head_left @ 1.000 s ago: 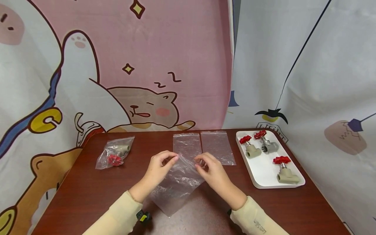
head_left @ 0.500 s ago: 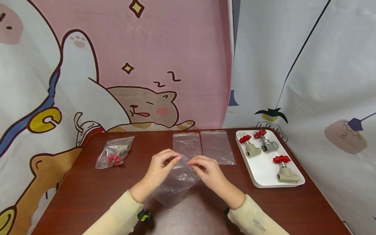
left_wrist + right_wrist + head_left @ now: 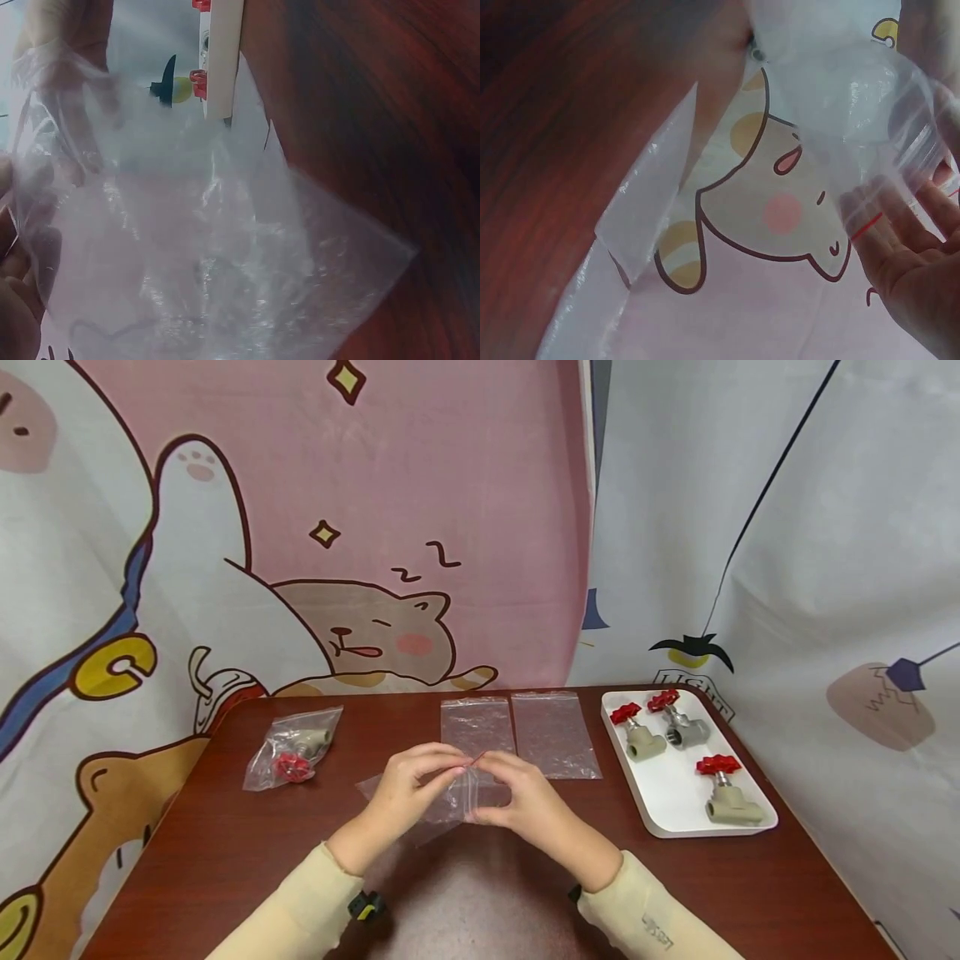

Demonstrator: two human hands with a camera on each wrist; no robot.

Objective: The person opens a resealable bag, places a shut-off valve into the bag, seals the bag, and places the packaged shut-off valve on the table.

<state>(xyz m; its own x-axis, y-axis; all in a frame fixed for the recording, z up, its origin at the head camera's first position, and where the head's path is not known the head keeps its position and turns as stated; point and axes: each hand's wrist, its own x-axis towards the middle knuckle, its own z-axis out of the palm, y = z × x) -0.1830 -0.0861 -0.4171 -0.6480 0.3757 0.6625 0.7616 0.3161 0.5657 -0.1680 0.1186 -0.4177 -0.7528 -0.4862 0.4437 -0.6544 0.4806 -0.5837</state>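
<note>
Clear zip bag (image 3: 444, 806) was held between both hands over the brown table (image 3: 495, 902), nearer than two flat bags (image 3: 558, 739). Its edge was pinched narrowly between thumb and fingers of the left hand (image 3: 408, 785); the zip strip (image 3: 472, 789) was held within the curved, well-parted thumb and forefinger of the right hand (image 3: 528, 789). How firmly it was gripped there could not be told. The film was judged very light, limp, slippery and apt to cling; hold was thought best taken at the stiffer strip.
</note>
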